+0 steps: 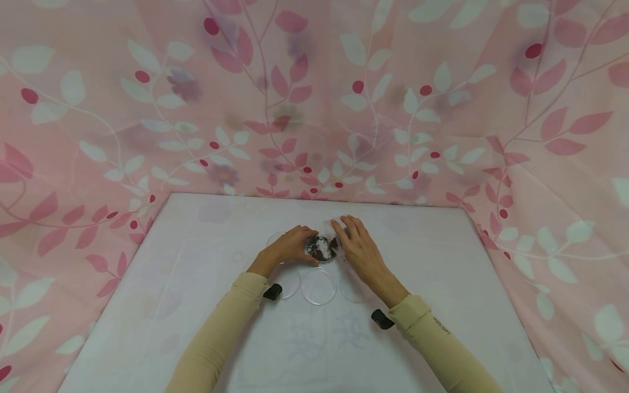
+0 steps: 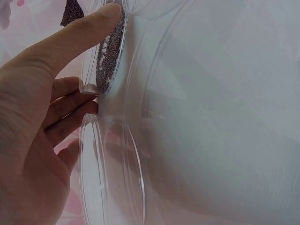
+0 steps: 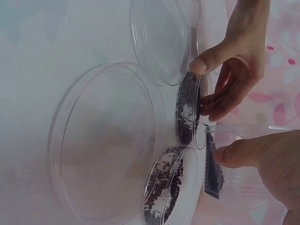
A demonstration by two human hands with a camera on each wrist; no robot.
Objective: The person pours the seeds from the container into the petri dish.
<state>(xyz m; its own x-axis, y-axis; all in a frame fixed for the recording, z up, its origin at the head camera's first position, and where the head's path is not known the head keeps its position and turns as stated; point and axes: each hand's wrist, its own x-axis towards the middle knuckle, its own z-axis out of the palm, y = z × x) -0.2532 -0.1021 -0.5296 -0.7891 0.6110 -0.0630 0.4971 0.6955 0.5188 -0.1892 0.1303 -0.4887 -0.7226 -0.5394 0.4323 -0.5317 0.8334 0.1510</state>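
Note:
A round petri dish [image 1: 320, 249] of dark granules with a white patch sits between my hands. My left hand [image 1: 291, 245] holds it from the left, thumb at its near rim and fingers round the far side, as the left wrist view shows. My right hand [image 1: 362, 252] grips a clear plastic container [image 3: 243, 180], tilted beside the dish. Dark granules [image 3: 213, 171] lie along the container's lower side, toward the dish. A second petri dish [image 3: 164, 192] with dark and white granules stands close by in the right wrist view; my right hand hides it in the head view.
Clear petri dishes [image 1: 319, 287] stand in a row nearer to me, one partly under my right forearm. Another clear dish [image 1: 275, 238] lies behind my left hand. A white-covered table [image 1: 196, 327] meets a pink leaf-patterned curtain [image 1: 314, 109] behind and at both sides.

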